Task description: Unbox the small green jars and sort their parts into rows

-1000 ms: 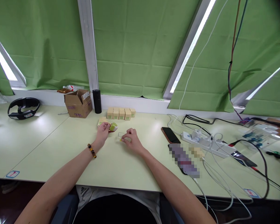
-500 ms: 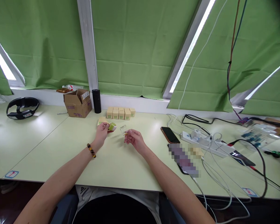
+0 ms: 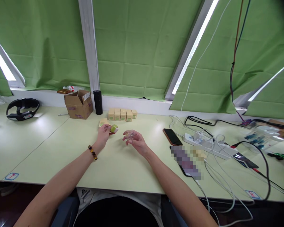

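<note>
Above the middle stretch of the surface, nearer its far edge than its near edge, a small clear piece sits in the right grip, whose fingers curl around it; it looks light and stiff, probably thin plastic, likely smooth enough to slip and perhaps apt to crack or scuff if squeezed hard; its sides seem the best hold, with thumb and fingertips pressing lightly; it is see-through, with pale glints, and its exact shape is hard to tell behind the fingers.

Just to its left, apart from it, a small green-and-white item is pinched at its left end by the left grip; this too looks light, perhaps a little soft, so a gentle pinch should do.

Just beyond the left grip lies a pale box, partly hidden; toward the far edge stands a row of small tan boxes with green labels; farther left along that edge are a black cylinder and an open cardboard carton; well to the right lies a dark phone.
</note>
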`<state>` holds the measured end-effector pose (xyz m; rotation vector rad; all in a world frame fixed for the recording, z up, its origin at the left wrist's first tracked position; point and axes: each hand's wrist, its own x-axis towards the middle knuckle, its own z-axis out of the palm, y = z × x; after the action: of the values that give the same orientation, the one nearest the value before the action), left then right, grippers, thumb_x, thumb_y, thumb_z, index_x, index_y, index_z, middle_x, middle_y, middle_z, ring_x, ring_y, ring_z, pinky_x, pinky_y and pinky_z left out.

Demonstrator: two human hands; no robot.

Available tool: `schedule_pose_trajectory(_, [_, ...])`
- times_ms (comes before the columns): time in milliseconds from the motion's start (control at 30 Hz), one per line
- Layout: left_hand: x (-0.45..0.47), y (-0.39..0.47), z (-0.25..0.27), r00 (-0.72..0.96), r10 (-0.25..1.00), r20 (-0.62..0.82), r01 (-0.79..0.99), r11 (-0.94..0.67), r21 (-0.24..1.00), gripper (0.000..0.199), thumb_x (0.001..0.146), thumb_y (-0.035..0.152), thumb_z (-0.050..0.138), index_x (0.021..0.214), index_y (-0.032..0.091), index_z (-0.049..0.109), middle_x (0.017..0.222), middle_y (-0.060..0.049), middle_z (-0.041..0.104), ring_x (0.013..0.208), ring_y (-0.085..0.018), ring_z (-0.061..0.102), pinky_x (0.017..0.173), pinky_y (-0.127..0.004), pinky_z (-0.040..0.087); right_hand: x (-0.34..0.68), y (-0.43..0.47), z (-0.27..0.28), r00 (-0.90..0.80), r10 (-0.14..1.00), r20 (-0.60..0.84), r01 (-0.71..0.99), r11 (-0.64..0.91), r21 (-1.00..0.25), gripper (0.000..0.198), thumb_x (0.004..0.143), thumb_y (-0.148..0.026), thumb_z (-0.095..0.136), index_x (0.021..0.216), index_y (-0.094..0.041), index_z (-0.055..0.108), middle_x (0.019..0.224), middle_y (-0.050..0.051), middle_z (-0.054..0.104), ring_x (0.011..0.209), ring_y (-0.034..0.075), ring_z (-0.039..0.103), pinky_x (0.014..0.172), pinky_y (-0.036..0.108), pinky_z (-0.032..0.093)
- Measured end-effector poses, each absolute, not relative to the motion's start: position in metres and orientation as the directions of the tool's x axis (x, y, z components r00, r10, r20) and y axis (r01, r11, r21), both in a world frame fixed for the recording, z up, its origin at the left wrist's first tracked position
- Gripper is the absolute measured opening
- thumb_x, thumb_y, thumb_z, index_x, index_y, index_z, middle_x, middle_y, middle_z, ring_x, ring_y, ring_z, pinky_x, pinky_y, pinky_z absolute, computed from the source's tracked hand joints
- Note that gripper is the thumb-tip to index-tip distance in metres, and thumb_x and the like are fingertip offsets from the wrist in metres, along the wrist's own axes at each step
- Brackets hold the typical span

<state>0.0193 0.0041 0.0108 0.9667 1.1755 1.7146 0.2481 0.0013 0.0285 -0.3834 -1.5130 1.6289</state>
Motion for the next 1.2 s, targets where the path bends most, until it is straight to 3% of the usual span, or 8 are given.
schedule_pose_trajectory(300, [0.019, 0.005, 0.010, -0.358, 0.923, 0.144, -0.190, -0.223, 0.956, 0.030, 0.092, 0.041, 0.075, 0.089, 0.016, 0.058, 0.093, -0.007, 0.074, 0.088, -0.019, 0.073, 0.087, -0.044, 0.065, 0.248, 0.008, 0.020, -0.557, 0.759, 0.337, -0.320, 0.179, -0.931, 0.036, 0.062, -0.034, 0.093, 0.088, -0.023, 0.070, 0.119, 0.008, 0.068, 0.096, 0.023, 0.066, 0.070, 0.032, 0.054])
schedule_pose_trajectory(500, [0.020, 0.005, 0.010, -0.366, 0.921, 0.136, -0.197, -0.219, 0.956, 0.026, 0.094, 0.037, 0.072, 0.090, 0.016, 0.058, 0.093, -0.008, 0.074, 0.087, -0.019, 0.073, 0.087, -0.043, 0.065, 0.247, 0.010, 0.019, -0.511, 0.799, 0.316, -0.338, 0.152, -0.929, 0.046, 0.068, -0.035, 0.091, 0.108, -0.024, 0.072, 0.116, 0.009, 0.073, 0.093, 0.022, 0.068, 0.067, 0.031, 0.053])
schedule_pose_trajectory(733, [0.019, 0.006, 0.008, -0.370, 0.918, 0.139, -0.198, -0.224, 0.954, 0.029, 0.092, 0.040, 0.075, 0.089, 0.016, 0.059, 0.094, -0.008, 0.074, 0.089, -0.019, 0.073, 0.089, -0.045, 0.065, 0.248, 0.027, 0.010, -0.390, 0.878, 0.278, -0.285, 0.172, -0.943, 0.047, 0.067, -0.039, 0.089, 0.108, -0.023, 0.072, 0.101, 0.008, 0.074, 0.090, 0.023, 0.068, 0.068, 0.034, 0.055])
schedule_pose_trajectory(833, [0.018, 0.006, 0.008, -0.365, 0.923, 0.125, -0.205, -0.210, 0.956, 0.027, 0.093, 0.037, 0.074, 0.089, 0.016, 0.059, 0.094, -0.008, 0.074, 0.089, -0.019, 0.073, 0.090, -0.045, 0.065, 0.257, 0.039, 0.007, -0.247, 0.922, 0.299, -0.083, 0.288, -0.954, 0.034, 0.082, -0.048, 0.075, 0.102, -0.022, 0.071, 0.089, 0.006, 0.071, 0.084, 0.022, 0.066, 0.068, 0.035, 0.054])
schedule_pose_trajectory(933, [0.018, 0.006, 0.009, -0.354, 0.927, 0.123, -0.210, -0.207, 0.955, 0.026, 0.093, 0.036, 0.074, 0.090, 0.015, 0.059, 0.094, -0.007, 0.074, 0.089, -0.018, 0.073, 0.090, -0.045, 0.065, 0.272, 0.050, 0.007, -0.106, 0.922, 0.373, 0.310, 0.387, -0.868, 0.023, 0.093, -0.043, 0.061, 0.101, -0.023, 0.070, 0.090, 0.005, 0.072, 0.080, 0.021, 0.065, 0.070, 0.034, 0.049])
schedule_pose_trajectory(1000, [0.018, 0.005, 0.009, -0.355, 0.927, 0.120, -0.211, -0.204, 0.956, 0.026, 0.093, 0.036, 0.074, 0.090, 0.016, 0.059, 0.093, -0.007, 0.074, 0.088, -0.018, 0.073, 0.091, -0.045, 0.064, 0.284, 0.055, 0.008, -0.028, 0.919, 0.393, 0.612, 0.327, -0.720, 0.020, 0.098, -0.036, 0.056, 0.106, -0.026, 0.070, 0.089, 0.005, 0.074, 0.081, 0.023, 0.066, 0.070, 0.034, 0.045])
schedule_pose_trajectory(1067, [0.019, 0.005, 0.009, -0.361, 0.926, 0.111, -0.210, -0.197, 0.958, 0.024, 0.093, 0.035, 0.073, 0.090, 0.015, 0.059, 0.093, -0.007, 0.074, 0.088, -0.018, 0.073, 0.091, -0.045, 0.064, 0.294, 0.059, 0.009, 0.019, 0.912, 0.410, 0.805, 0.229, -0.547, 0.020, 0.100, -0.029, 0.053, 0.112, -0.027, 0.070, 0.095, 0.005, 0.077, 0.087, 0.024, 0.068, 0.071, 0.032, 0.042])
schedule_pose_trajectory(1200, [0.020, 0.004, 0.010, -0.365, 0.925, 0.104, -0.208, -0.190, 0.960, 0.021, 0.094, 0.031, 0.071, 0.091, 0.015, 0.059, 0.093, -0.007, 0.074, 0.087, -0.018, 0.073, 0.089, -0.044, 0.065, 0.306, 0.064, 0.011, -0.002, 0.909, 0.417, 0.957, 0.123, -0.263, 0.023, 0.102, -0.022, 0.050, 0.114, -0.024, 0.070, 0.103, 0.008, 0.079, 0.093, 0.024, 0.072, 0.073, 0.032, 0.038])
